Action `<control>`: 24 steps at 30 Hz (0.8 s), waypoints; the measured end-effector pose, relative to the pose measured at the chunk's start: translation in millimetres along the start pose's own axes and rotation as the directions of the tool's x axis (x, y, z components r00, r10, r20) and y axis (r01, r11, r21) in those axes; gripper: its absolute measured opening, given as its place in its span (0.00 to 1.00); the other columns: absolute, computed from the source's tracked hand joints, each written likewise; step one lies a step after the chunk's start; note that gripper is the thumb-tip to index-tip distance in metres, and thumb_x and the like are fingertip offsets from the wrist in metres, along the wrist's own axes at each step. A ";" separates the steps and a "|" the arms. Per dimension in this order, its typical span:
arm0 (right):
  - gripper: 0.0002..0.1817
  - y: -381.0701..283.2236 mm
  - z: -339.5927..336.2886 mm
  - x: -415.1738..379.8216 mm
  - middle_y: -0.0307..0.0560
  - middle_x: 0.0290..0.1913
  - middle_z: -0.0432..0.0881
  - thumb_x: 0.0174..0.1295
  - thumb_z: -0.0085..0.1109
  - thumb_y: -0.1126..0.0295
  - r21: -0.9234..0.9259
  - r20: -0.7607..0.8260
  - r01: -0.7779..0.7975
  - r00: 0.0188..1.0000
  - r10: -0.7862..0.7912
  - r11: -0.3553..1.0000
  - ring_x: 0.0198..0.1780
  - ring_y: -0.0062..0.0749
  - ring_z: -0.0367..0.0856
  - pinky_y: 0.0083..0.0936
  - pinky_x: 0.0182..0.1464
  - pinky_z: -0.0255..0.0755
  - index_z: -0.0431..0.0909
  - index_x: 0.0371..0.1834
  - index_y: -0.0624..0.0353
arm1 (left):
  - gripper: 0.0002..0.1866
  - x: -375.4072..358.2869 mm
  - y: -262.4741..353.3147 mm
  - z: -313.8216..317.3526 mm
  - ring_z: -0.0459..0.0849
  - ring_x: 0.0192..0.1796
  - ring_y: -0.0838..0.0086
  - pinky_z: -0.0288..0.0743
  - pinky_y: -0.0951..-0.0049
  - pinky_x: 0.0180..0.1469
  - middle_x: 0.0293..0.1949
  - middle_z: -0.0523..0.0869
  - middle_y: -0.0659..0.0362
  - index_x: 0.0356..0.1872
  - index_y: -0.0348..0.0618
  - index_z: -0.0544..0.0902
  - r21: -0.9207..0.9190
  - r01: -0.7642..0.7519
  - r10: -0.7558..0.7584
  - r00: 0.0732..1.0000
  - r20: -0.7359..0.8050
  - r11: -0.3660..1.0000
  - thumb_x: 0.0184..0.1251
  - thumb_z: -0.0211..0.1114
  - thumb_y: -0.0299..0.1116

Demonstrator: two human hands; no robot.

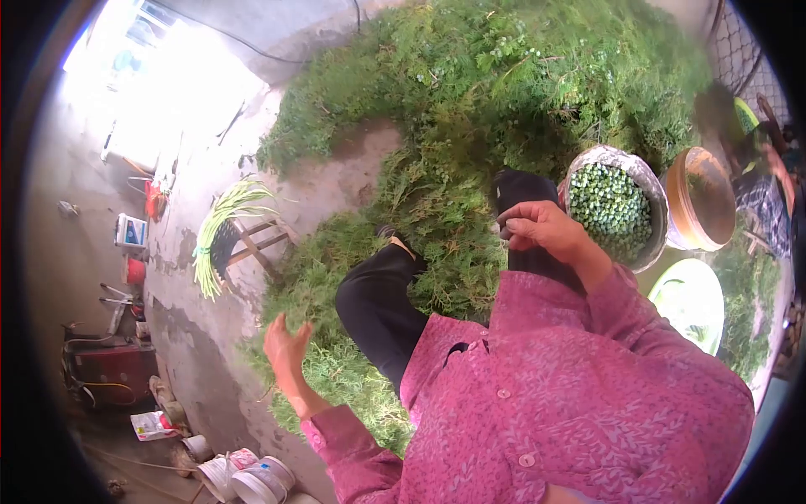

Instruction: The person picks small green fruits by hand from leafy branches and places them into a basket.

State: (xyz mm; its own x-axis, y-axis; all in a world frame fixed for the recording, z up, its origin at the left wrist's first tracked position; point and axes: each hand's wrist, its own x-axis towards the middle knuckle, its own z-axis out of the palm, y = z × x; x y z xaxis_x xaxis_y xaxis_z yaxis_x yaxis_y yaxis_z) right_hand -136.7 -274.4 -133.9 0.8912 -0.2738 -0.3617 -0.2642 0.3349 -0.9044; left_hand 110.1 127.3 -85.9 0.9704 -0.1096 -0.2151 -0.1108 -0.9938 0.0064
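Note:
My left hand is raised beside my left knee, over cut green conifer branches, with fingers apart and nothing visible in it. My right hand is over my right leg, just left of a bucket. Its thumb and fingers are pinched together; anything between them is too small to make out. Small round green cones fill much of the bucket. Leafy green sprays lie in a large heap in front of me and around my feet.
A round sieve-like container stands right of the bucket, near a pale green basin. Another person is at the far right. A small stool bears long green beans. White buckets stand lower left.

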 end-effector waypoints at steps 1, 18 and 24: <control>0.16 -3.3 1.7 5.8 0.40 0.36 0.79 0.60 0.55 0.64 0.002 -0.006 0.015 1.000 -0.015 1.000 0.32 0.20 0.78 0.17 0.36 0.73 0.73 0.46 0.64 | 0.34 4.4 13.1 4.7 0.70 0.59 0.62 0.64 0.67 0.60 0.55 0.74 0.51 0.57 0.43 0.71 -0.056 -0.109 0.107 0.993 -0.042 0.992 0.47 0.69 0.45; 0.18 73.0 59.0 294.2 0.44 0.38 0.78 0.57 0.59 0.63 0.256 0.013 -0.427 0.898 0.439 0.867 0.36 0.26 0.78 0.21 0.37 0.74 0.71 0.47 0.61 | 0.27 138.0 209.9 57.3 0.76 0.49 0.55 0.69 0.62 0.51 0.45 0.79 0.46 0.51 0.38 0.74 -0.323 -0.521 0.518 0.849 -0.103 0.790 0.49 0.66 0.40; 0.34 187.9 78.9 400.4 0.56 0.62 0.59 0.47 0.69 0.61 0.478 -0.067 -0.574 0.730 0.680 0.664 0.58 0.44 0.65 0.35 0.45 0.69 0.64 0.56 0.58 | 0.23 161.2 211.8 48.5 0.80 0.38 0.53 0.72 0.58 0.39 0.35 0.80 0.48 0.46 0.39 0.75 -0.275 -0.513 0.551 0.831 0.078 0.813 0.49 0.66 0.37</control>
State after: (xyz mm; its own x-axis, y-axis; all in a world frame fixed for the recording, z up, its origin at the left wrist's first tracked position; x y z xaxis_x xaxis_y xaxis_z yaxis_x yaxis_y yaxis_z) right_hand 199.7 -250.0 -430.8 0.4461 -0.0330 -0.8944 -0.5110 0.8110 -0.2848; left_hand 232.7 -100.0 -166.6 0.7281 -0.6375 -0.2517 -0.5292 -0.7563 0.3846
